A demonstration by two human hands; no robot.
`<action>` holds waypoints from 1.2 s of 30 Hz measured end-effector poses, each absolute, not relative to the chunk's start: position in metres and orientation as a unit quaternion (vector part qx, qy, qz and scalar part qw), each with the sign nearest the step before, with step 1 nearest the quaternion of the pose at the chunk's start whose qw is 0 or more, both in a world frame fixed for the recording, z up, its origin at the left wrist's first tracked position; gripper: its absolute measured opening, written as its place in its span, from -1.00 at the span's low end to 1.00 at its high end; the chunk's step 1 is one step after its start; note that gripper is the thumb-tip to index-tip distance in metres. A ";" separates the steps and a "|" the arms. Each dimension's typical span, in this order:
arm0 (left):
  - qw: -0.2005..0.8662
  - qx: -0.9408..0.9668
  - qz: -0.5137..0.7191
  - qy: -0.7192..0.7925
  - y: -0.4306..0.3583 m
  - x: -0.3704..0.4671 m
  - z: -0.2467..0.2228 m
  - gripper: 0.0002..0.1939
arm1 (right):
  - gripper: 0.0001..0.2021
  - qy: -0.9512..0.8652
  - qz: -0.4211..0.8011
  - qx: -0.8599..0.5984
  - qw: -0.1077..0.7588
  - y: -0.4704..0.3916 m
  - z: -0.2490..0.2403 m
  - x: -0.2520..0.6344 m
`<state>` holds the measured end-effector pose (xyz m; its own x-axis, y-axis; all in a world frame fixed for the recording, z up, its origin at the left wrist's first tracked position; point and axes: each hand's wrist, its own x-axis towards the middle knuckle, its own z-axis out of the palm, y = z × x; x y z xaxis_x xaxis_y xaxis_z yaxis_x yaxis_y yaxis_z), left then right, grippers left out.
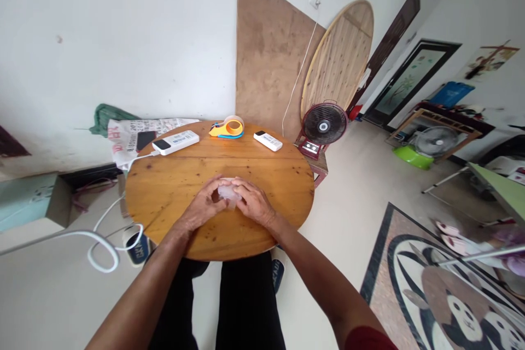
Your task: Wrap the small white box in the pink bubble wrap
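Note:
A small translucent whitish object (229, 192) is held between both hands over the front middle of the round wooden table (164, 191). My left hand (204, 203) grips its left side, fingers curled around it. On the other side my right hand (255, 202) has its fingers bent over the top and right edge. What exactly the object is cannot be made out.
Along the table's far side lie a white power bank (176, 143) with a cable, an orange tape dispenser (228, 128) and a smaller white device (268, 140). A fan (324, 124) stands beyond the right edge. Boards lean on the wall.

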<state>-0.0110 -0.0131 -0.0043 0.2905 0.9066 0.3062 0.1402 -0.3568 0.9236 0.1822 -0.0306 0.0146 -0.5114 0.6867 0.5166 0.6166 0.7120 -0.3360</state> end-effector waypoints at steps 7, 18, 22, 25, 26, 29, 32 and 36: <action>0.364 0.697 0.454 0.419 -0.003 0.003 -0.010 -0.49 | -0.69 -0.858 0.066 -0.386 0.332 -0.028 0.014 0.180; 0.448 0.611 0.415 0.504 0.018 0.012 0.014 -0.67 | -0.94 -0.734 0.334 -0.504 0.310 0.028 0.036 0.187; 0.337 0.625 0.384 0.590 0.026 0.015 0.022 -0.62 | -0.93 -0.610 0.515 -0.511 0.317 0.049 0.028 0.187; 0.469 0.597 0.421 0.496 0.026 0.014 0.021 -0.55 | -0.82 -0.576 0.539 -0.497 0.361 0.050 0.020 0.186; 0.524 0.578 0.425 0.459 0.026 0.013 0.021 -0.53 | -0.78 -0.575 0.538 -0.495 0.368 0.050 0.018 0.185; 0.614 0.545 0.420 0.388 0.025 0.011 0.019 -0.46 | -0.76 -0.584 0.524 -0.498 0.370 0.050 0.016 0.185; 0.647 0.528 0.416 0.360 0.023 0.011 0.018 -0.37 | -0.77 -0.584 0.524 -0.498 0.370 0.050 0.020 0.186; 0.648 0.503 0.441 0.363 0.022 0.013 0.020 -0.35 | -0.71 -0.613 0.521 -0.455 0.382 0.042 0.029 0.191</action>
<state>0.0127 0.0220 0.0198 0.3472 0.9375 -0.0258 -0.2073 0.1035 0.9728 0.1907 0.0421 0.0288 -0.2937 0.9559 -0.0072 0.1601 0.0418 -0.9862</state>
